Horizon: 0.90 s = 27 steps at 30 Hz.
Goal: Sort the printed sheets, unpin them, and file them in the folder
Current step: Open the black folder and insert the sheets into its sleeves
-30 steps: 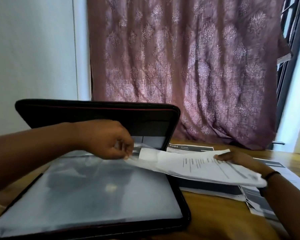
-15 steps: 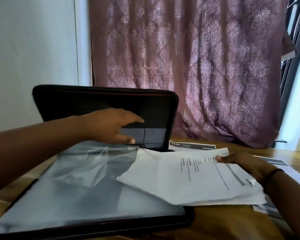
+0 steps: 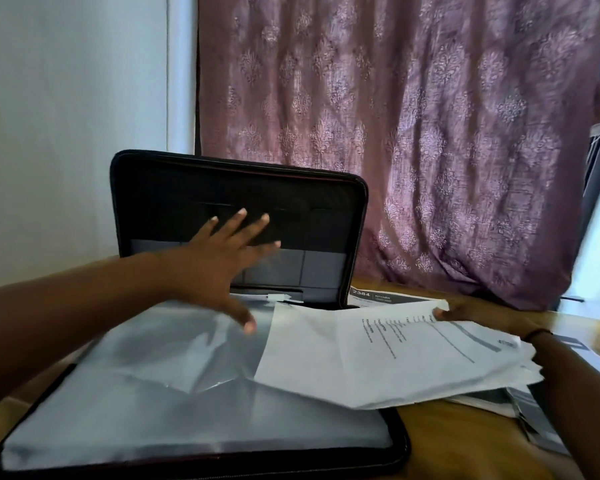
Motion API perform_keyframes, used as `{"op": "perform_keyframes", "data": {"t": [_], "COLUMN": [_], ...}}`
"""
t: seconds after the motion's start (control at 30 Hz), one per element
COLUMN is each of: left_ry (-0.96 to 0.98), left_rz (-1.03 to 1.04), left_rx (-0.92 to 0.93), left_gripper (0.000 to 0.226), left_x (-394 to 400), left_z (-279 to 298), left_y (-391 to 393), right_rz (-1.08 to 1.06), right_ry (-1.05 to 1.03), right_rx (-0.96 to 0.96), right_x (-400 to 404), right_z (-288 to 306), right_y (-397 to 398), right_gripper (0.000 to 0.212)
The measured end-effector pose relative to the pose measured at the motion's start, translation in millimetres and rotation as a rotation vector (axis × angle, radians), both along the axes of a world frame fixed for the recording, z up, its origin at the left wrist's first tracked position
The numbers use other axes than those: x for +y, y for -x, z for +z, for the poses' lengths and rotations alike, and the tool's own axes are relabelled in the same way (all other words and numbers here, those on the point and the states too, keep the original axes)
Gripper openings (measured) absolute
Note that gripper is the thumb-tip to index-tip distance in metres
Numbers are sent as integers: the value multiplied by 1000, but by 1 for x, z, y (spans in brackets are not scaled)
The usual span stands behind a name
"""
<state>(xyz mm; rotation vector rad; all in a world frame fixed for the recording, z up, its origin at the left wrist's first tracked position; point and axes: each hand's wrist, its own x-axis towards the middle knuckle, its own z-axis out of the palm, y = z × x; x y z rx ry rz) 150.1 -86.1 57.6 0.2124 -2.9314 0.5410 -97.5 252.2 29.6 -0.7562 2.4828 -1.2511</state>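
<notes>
Fingers of your left hand (image 3: 215,268) have let go of the sleeve and now spread wide, empty, before the folder (image 3: 236,209) lid, while your right hand (image 3: 478,315) pinches the printed sheets (image 3: 378,355) just beside them, so filing looks unfinished.

A black zip folder (image 3: 174,459) is laid open on a wooden table (image 3: 447,441), its lid stood upright and its clear plastic sleeves (image 3: 160,403) spread flat. The left hand (image 3: 215,268) is held with fingers spread over the sleeves, in front of the lid. A printed sheet (image 3: 378,358) is held at its far edge by the right hand (image 3: 471,313), partly over the folder's right side, with further printed sheets (image 3: 371,295) lying beneath and beyond it before a patterned mauve curtain (image 3: 395,133).
</notes>
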Motion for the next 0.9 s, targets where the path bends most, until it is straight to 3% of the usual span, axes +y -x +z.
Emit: {"op": "perform_keyframes", "data": {"t": [0.13,0.23,0.33,0.4,0.47,0.53,0.7,0.9], "left_ry": [39,58,42,60,59,46,-23,-57], "left_rz": [81,158,160,156,161,163,148,140], "left_rx": [150,42,-101,-148,-168,-178,-209,-214], "left_gripper": [120,126,131,132,132,132,132,131], "left_x": [-19,-26,-32,-37,-41,-42,-37,-36], "left_z": [12,-3,-25,-33,-37,-40,-46,-48], "left_y": [16,22,22,20,18,18,21,21], "right_rz": [-12,-45,1,53,69,58,63,74], "right_ry": [86,90,149,151,128,114,51,218], "right_rx": [-165,-474,-631,-630,-577,-553,-449,-480], "right_x": [-21,-29,-16,-1,6,4,-28,-65], "right_z": [-12,-29,-27,-22,-16,-16,-29,-31], "right_y": [7,4,14,12,7,6,-6,-36], "right_gripper": [45,67,73,63,31,15,26,16]}}
